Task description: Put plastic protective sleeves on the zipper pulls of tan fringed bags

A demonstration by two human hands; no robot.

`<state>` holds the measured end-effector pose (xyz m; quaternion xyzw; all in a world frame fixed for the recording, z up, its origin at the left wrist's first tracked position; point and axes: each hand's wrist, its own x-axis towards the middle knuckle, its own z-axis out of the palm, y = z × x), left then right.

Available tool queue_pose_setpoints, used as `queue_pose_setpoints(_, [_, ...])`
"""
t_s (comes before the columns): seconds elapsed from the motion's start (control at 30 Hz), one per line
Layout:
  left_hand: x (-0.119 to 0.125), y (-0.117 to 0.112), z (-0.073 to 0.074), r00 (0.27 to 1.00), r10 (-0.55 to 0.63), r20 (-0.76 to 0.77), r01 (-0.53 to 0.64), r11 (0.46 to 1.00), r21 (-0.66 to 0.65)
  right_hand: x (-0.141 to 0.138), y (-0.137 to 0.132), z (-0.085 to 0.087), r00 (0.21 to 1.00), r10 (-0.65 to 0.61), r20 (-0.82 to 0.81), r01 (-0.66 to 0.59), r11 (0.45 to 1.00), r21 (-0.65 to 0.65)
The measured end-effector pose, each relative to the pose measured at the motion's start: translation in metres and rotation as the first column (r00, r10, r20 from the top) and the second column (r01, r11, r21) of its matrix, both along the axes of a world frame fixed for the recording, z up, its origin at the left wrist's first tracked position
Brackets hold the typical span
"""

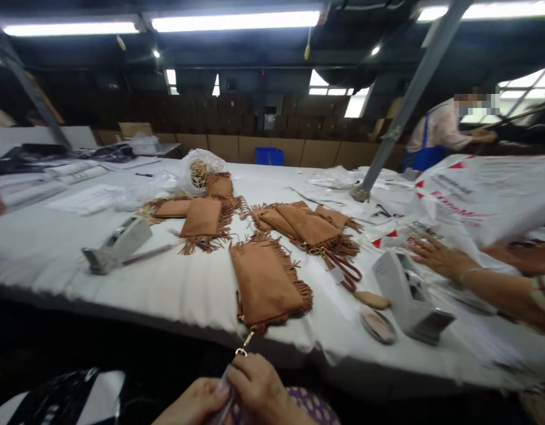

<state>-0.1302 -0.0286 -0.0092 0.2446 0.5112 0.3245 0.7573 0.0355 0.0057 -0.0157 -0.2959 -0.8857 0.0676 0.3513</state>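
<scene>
My left hand (196,404) and my right hand (258,386) are together at the bottom edge, below the table's near rim, fingers pinched on a thin strap that ends in a gold clasp (242,350). The clasp hangs from a tan fringed suede pouch (266,283) lying flat at the table's front edge. What else the fingers hold is hidden. More tan fringed pouches lie in a pile at the middle (305,227) and another to its left (201,215).
A white padded table (175,289) spans the view. A grey tape dispenser (117,243) sits left, another (407,298) right. Another person's hand (438,257) reaches over white printed bags (476,195) at right. A person in a blue apron (436,136) stands behind. A metal post (400,115) leans across.
</scene>
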Motion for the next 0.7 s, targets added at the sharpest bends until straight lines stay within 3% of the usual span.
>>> queue_pose_setpoints(0.03, [-0.001,-0.001,0.0,0.999,-0.024,0.025,0.023,0.998,0.056,0.004,0.0,0.003,0.997,-0.004,-0.078,-0.009,0.986,-0.167])
queue_pose_setpoints(0.07, [-0.002,-0.002,0.001,0.998,-0.041,0.038,0.036,0.993,0.113,0.009,0.001,0.006,0.983,-0.064,-0.169,0.001,0.936,-0.351])
queue_pose_setpoints(0.1, [-0.005,-0.003,0.002,0.997,-0.059,0.041,0.051,0.984,0.173,0.014,0.002,0.008,0.955,-0.17,-0.242,0.015,0.845,-0.535])
queue_pose_setpoints(0.17, [-0.011,-0.005,0.009,0.997,-0.078,0.012,0.072,0.962,0.265,0.021,0.009,0.011,0.849,-0.44,-0.293,0.004,0.56,-0.829])
queue_pose_setpoints(0.23, [-0.017,-0.008,0.017,0.995,-0.1,-0.025,0.103,0.949,0.299,0.022,0.017,0.015,0.732,-0.626,-0.269,-0.136,0.253,-0.958])
queue_pose_setpoints(0.27, [-0.02,-0.009,0.021,0.993,-0.117,-0.033,0.121,0.946,0.3,0.02,0.021,0.017,0.691,-0.673,-0.265,-0.245,0.127,-0.961])
queue_pose_setpoints(0.33, [-0.025,-0.012,0.025,0.988,-0.152,-0.033,0.155,0.943,0.293,0.011,0.029,0.02,0.615,-0.737,-0.28,-0.448,-0.035,-0.893])
queue_pose_setpoints(0.4, [-0.03,-0.016,0.025,0.981,-0.192,-0.033,0.193,0.939,0.284,0.0,0.035,0.022,0.531,-0.799,-0.282,-0.561,-0.082,-0.823])
queue_pose_setpoints(0.5, [-0.036,-0.021,0.02,0.977,-0.197,-0.077,0.21,0.943,0.257,-0.012,0.041,0.02,0.451,-0.851,-0.268,-0.562,-0.038,-0.826])
queue_pose_setpoints(0.7, [-0.023,-0.015,0.006,0.971,-0.076,-0.225,0.132,0.96,0.248,-0.015,0.042,0.014,0.546,-0.775,-0.318,-0.402,0.091,-0.911])
